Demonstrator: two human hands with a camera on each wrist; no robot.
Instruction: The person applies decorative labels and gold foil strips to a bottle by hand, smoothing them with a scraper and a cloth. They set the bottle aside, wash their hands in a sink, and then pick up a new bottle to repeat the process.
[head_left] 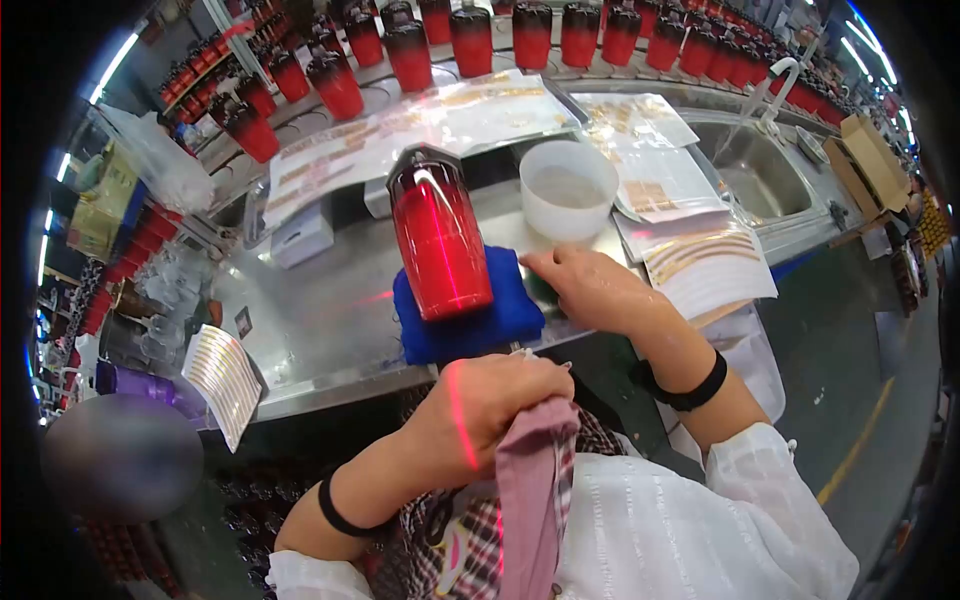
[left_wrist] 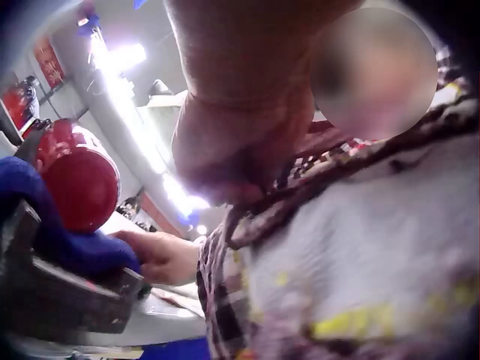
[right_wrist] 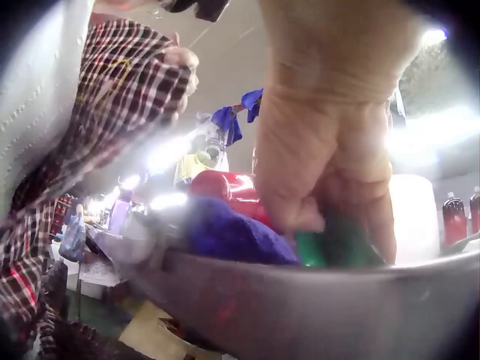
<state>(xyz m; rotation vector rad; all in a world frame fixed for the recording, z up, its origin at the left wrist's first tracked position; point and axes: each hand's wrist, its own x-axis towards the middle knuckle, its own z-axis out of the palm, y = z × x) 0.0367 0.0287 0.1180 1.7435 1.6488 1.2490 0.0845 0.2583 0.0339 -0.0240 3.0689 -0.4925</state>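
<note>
My left hand (head_left: 505,395) grips a bunched piece of pink-edged checked apron cloth (head_left: 535,455) in front of my body. My right hand (head_left: 590,285) reaches down to the metal worktop, just right of the blue cloth (head_left: 515,318). In the right wrist view its thumb and fingers close around a small green object (right_wrist: 337,249), largely hidden by the hand; I cannot tell its kind. A glossy red bottle (head_left: 440,245) with a black shoulder lies on the blue cloth, base toward me, a red light line along it.
A white plastic tub (head_left: 568,190) stands beyond my right hand. Gold-striped decal sheets (head_left: 705,260) lie to the right, others (head_left: 420,130) behind the bottle. Several red-black bottles (head_left: 470,42) line the back. A running tap (head_left: 785,75) feeds the sink (head_left: 765,180). One striped sheet (head_left: 222,385) overhangs the front-left edge.
</note>
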